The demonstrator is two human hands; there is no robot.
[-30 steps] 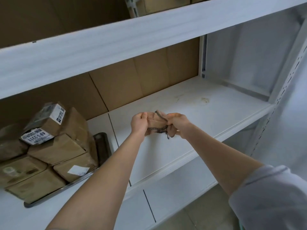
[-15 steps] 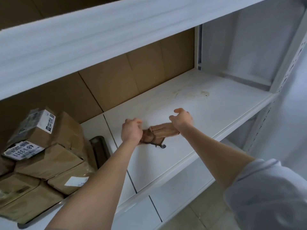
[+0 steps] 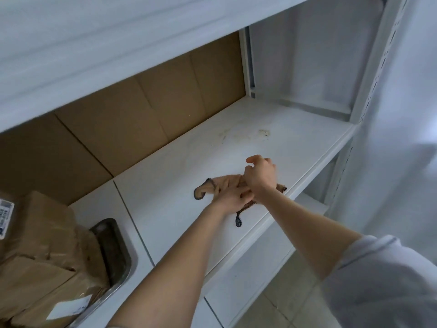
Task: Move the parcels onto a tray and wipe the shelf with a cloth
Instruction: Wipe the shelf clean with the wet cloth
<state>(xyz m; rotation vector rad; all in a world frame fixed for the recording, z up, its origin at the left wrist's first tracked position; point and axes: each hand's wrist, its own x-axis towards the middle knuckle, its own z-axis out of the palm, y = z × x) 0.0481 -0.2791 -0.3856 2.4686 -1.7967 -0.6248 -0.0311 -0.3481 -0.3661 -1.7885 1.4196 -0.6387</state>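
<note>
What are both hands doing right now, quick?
Left hand: open, flat on the cloth.
Right hand: closed, curled round the cloth.

The cloth (image 3: 225, 183) is tan with dark edging, the shelf (image 3: 295, 150) white, the parcels (image 3: 45, 235) brown with white labels (image 3: 68, 306), the tray (image 3: 111, 245) grey.

Left hand (image 3: 230, 198) and right hand (image 3: 261, 177) are bare, as are both forearms. The right upper arm carries a loose, pale grey-white fabric short sleeve (image 3: 383, 282). Its hem sits well behind the grip, above the elbow.
</note>
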